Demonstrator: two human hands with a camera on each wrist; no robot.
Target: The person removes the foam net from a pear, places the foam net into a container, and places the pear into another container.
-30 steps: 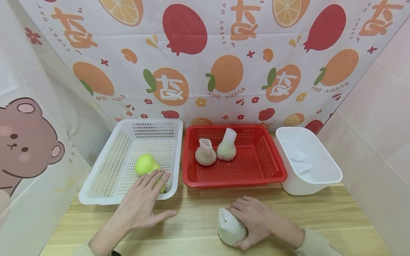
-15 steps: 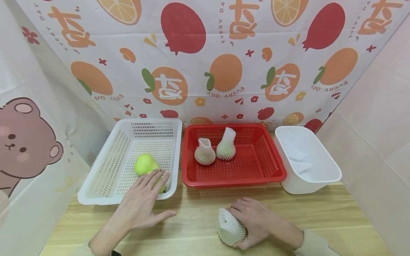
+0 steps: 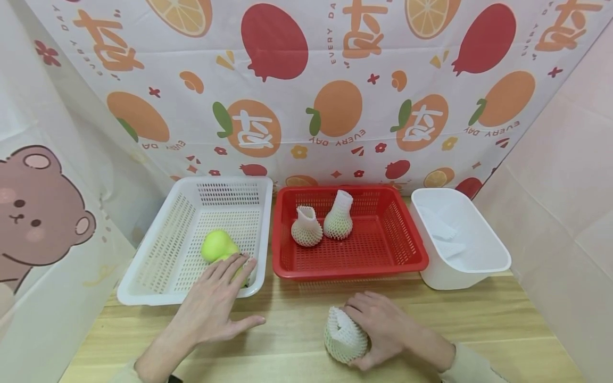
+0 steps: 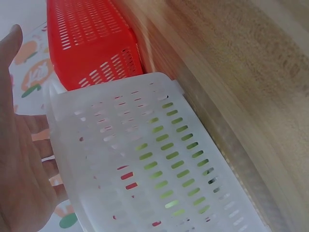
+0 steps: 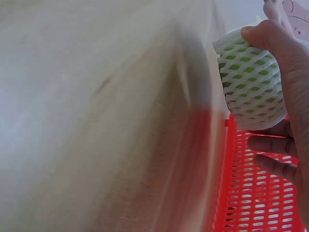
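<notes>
My right hand (image 3: 380, 327) grips a pear in a white foam net (image 3: 344, 343) close over the table. In the right wrist view, green shows through the mesh of the netted pear (image 5: 251, 84), with the thumb on its upper side. At the left, my left hand (image 3: 210, 306) reaches across the front rim of a white basket (image 3: 266, 229), fingers straight and thumb spread. Under its fingertips lie green pears (image 3: 217, 246), partly hidden by the hand. The left wrist view shows that hand beside the basket's slotted wall (image 4: 120, 169).
A red basket (image 3: 349, 276) in the middle holds two foam-netted pears (image 3: 306, 234). To its right stands a white plastic bin (image 3: 455, 279) with white foam pieces (image 3: 442, 231) inside. A fruit-print cloth (image 3: 297, 122) hangs behind. Everything stands on a wooden table (image 3: 287, 340).
The netted pear in my right hand has turned slightly, its net opening now tilted more upward. My left hand has barely moved.
</notes>
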